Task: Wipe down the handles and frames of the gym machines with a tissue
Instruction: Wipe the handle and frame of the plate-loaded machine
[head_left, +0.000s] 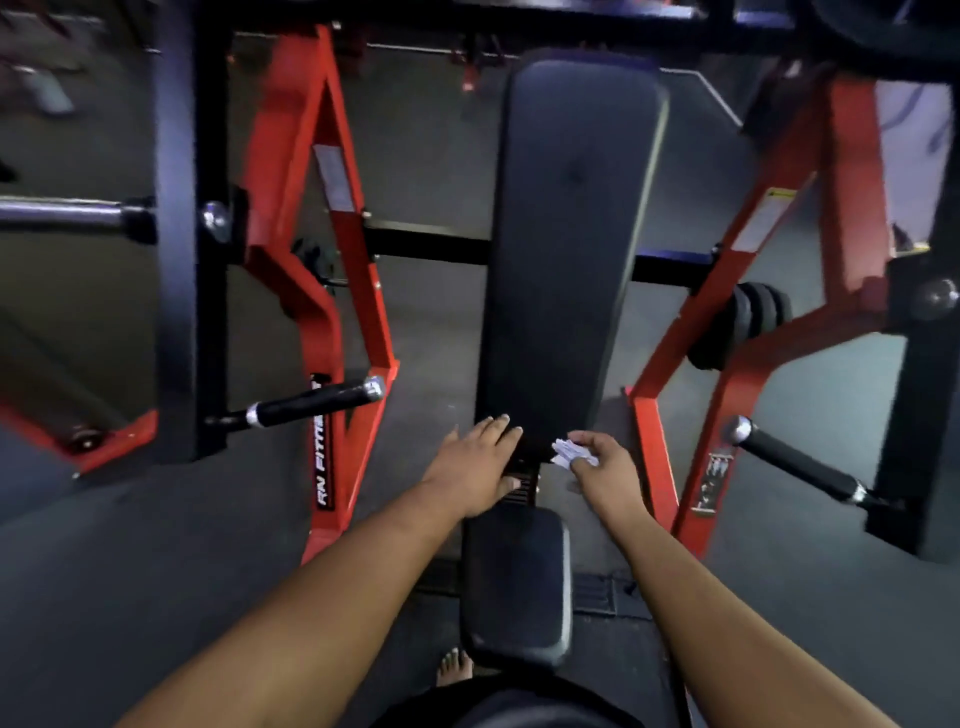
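At the chest press bench, both hands sit at the lower end of the back pad (571, 234).
Left hand (475, 467): fingers straight, slightly spread, flat on the pad's bottom edge. Right hand (605, 470): fingers curled, pinching a crumpled white tissue (569, 451) just beside the pad's lower right corner. Seat pad (514, 582) below. Red lever arms either side, left handle (311, 402) and right handle (795, 460) well apart from both hands.

Crumpled white tissue (570, 451) pinched in right hand (605, 470), near red machine frame (655, 457)
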